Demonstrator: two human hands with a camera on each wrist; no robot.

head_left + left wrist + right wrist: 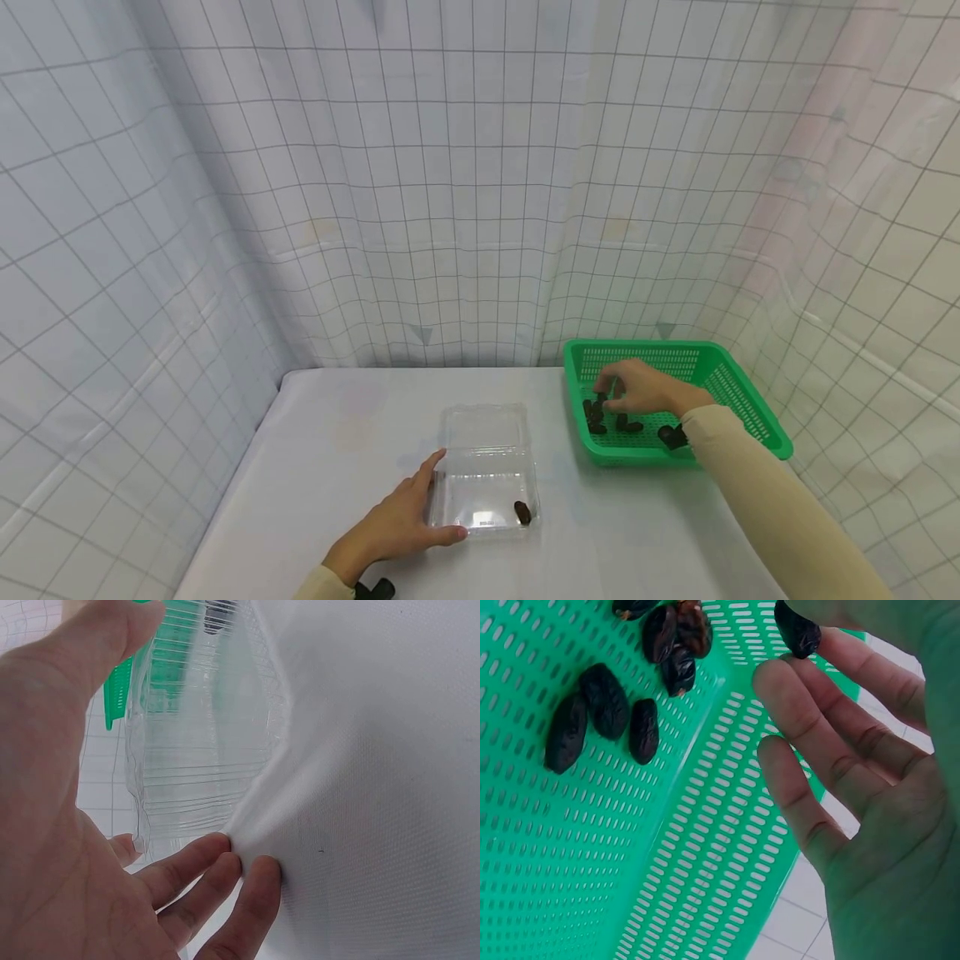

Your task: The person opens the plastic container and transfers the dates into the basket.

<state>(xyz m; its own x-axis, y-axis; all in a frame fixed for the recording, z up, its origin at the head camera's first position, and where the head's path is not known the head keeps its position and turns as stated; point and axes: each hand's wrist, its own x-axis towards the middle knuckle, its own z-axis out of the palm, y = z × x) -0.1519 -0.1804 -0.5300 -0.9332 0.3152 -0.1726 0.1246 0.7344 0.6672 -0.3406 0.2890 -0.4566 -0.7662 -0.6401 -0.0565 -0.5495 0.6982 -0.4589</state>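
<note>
Our right hand (637, 390) reaches into the green basket (738, 392), fingertips pinching one dark date (796, 630) lifted clear of the others; the rest lie scattered on the perforated floor (600, 712); our left hand (397, 525) lies flat and open on the white counter (330, 433), thumb and fingers touching the edge of the clear plastic container (487, 454), seemingly to keep that light tray from sliding; one date (522, 512) already sits in its near corner.

Green slotted basket (738, 392) holding dark brown dates (604, 697); clear ribbed plastic box (487, 467); white tablecloth (337, 433); white backdrop (450, 167) with grey grid lines.
</note>
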